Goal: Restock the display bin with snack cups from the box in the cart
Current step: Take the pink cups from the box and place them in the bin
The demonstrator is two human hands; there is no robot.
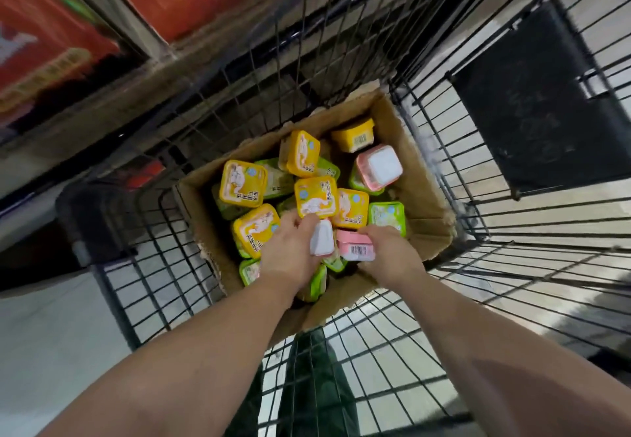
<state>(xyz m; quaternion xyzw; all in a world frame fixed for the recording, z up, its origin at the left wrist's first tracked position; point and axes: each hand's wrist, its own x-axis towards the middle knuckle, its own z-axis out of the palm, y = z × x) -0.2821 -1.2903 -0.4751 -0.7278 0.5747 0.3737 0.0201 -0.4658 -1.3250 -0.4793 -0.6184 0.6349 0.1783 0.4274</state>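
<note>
An open cardboard box (423, 197) sits in a black wire cart (454, 149). It holds several square snack cups with yellow lids (242, 182), green lids (387, 215) and pink lids (379, 165). Both my hands reach down into the box's near side. My left hand (290, 250) grips a pink cup turned bottom-up, its white base (322, 240) showing. My right hand (389, 252) holds another pink cup (355, 248) on its side, barcode facing me. The display bin is out of view.
The cart's wire walls rise around the box on all sides. A dark panel (536, 105) hangs on the right wall. Red signs (44, 43) and a shelf edge lie beyond the cart at upper left. Pale floor shows through the mesh.
</note>
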